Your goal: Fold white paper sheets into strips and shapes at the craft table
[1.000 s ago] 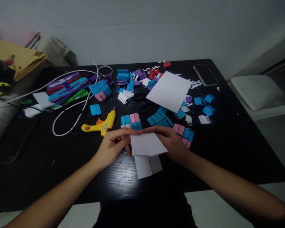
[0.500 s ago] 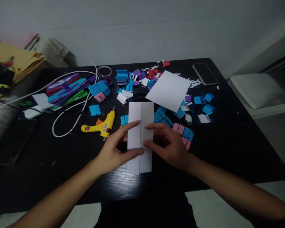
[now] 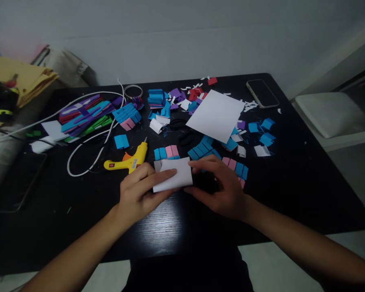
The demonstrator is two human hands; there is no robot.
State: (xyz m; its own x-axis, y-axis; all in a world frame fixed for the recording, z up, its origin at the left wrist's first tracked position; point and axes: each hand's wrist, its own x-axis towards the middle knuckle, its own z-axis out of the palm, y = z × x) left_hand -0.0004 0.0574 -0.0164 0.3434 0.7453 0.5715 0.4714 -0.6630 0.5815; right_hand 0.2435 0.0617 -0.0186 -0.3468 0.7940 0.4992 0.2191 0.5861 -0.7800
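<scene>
A white sheet of paper (image 3: 178, 174), folded over into a short wide piece, is held above the front of the black table. My left hand (image 3: 142, 188) grips its left part, with the index finger across the top face and the thumb under the lower edge. At the right edge, my right hand (image 3: 222, 184) pinches the paper between thumb and fingers. Just beyond the paper lie blue and pink folded paper blocks (image 3: 167, 151) and black scissors (image 3: 185, 137), partly covered. Left of my left hand rests a yellow glue gun (image 3: 134, 158).
A square white sheet (image 3: 217, 115) lies over colored paper pieces. A phone (image 3: 262, 93) is at the back right, another dark phone (image 3: 20, 182) at the left. A white cable (image 3: 79, 172) loops beside bundled colored strips (image 3: 86, 113). A white stool (image 3: 325, 115) stands right of the table.
The tall, narrow folded paper has been doubled over and now lies short and wide between my hands. My left index finger has moved onto its face. The scissors and pink blocks behind are uncovered.
</scene>
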